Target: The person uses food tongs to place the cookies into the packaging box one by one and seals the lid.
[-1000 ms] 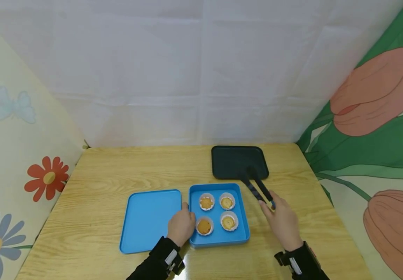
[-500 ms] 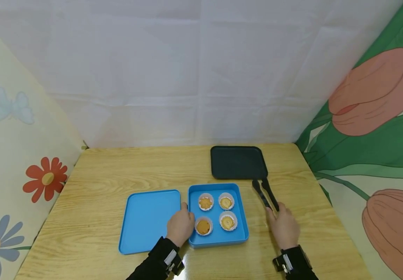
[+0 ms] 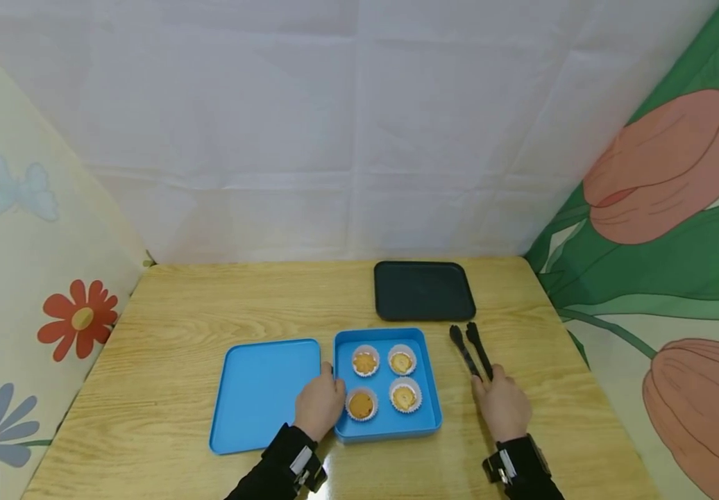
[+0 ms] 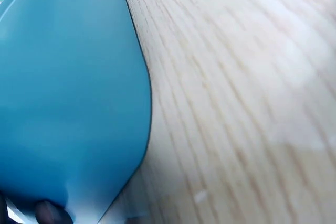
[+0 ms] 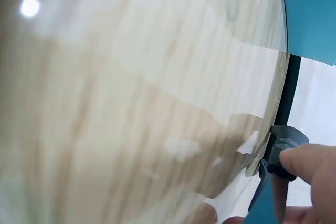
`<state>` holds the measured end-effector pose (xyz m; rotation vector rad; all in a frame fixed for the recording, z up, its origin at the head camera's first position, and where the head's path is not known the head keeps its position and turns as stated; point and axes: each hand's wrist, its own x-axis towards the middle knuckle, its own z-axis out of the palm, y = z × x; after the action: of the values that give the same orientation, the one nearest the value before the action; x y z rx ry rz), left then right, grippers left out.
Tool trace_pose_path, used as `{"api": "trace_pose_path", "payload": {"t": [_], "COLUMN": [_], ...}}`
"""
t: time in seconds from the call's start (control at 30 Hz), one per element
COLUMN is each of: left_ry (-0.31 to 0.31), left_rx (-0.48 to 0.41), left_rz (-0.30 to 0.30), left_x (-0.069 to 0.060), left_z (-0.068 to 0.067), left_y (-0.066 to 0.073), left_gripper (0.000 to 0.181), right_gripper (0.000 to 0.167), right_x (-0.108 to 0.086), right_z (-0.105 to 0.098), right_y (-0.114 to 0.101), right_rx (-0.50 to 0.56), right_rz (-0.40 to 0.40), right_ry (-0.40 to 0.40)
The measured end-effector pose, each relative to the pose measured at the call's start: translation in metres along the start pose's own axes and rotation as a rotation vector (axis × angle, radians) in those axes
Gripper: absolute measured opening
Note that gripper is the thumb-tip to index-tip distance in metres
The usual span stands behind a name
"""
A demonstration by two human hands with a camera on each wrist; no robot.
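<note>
In the head view my left hand [image 3: 321, 403] holds the left wall of a shallow blue box [image 3: 387, 429], thumb at its rim. Several small pastries in white paper cups, one of them a golden tart [image 3: 405, 398], sit inside the box. The left wrist view shows the box's side [image 4: 73, 77] close up, with dark fingertips at the lower left. My right hand [image 3: 504, 407] grips black tongs [image 3: 467, 353] to the right of the box. Their arms stand apart with nothing between the tips. The right wrist view has my thumb pressing the tongs [image 5: 286, 153].
A flat blue lid [image 3: 266, 396] lies on the table left of the box. Behind the box rests a black tray [image 3: 425, 292] with nothing on it. The wooden table [image 3: 259, 298] meets a white cloth backdrop [image 3: 241, 139].
My right hand has drawn the tongs back from the black tray, toward me and slightly right, and they have slowed. My left hand has stayed at the box.
</note>
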<state>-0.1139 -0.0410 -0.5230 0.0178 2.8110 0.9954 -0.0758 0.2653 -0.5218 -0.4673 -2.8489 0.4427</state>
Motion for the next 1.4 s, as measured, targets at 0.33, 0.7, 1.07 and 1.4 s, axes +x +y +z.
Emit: {"api": "trace_pose_path", "payload": {"t": [0.33, 0.7, 1.07, 1.4], "left_ry": [0.105, 0.102, 0.117, 0.268], "left_rx": [-0.056, 0.086, -0.046, -0.193], "left_rz": [0.013, 0.015, 0.099, 0.229], "left_x": [-0.007, -0.006, -0.005, -0.014], "left_z": [-0.005, -0.001, -0.027, -0.095], "left_y": [-0.019, -0.037, -0.023, 0.014], "left_gripper": [0.040, 0.019, 0.023, 0.020], "right_gripper": [0.041, 0.047, 0.056, 0.051], "right_x": [-0.005, -0.003, -0.003, 0.002], "right_z": [0.008, 0.006, -0.005, -0.042], "right_y": [0.001, 0.002, -0.005, -0.048], "right_rx": [-0.007, -0.018, 0.004, 0.105], "right_rz": [-0.029, 0.002, -0.073, -0.206], "right_ry": [0.005, -0.054, 0.138, 0.220]}}
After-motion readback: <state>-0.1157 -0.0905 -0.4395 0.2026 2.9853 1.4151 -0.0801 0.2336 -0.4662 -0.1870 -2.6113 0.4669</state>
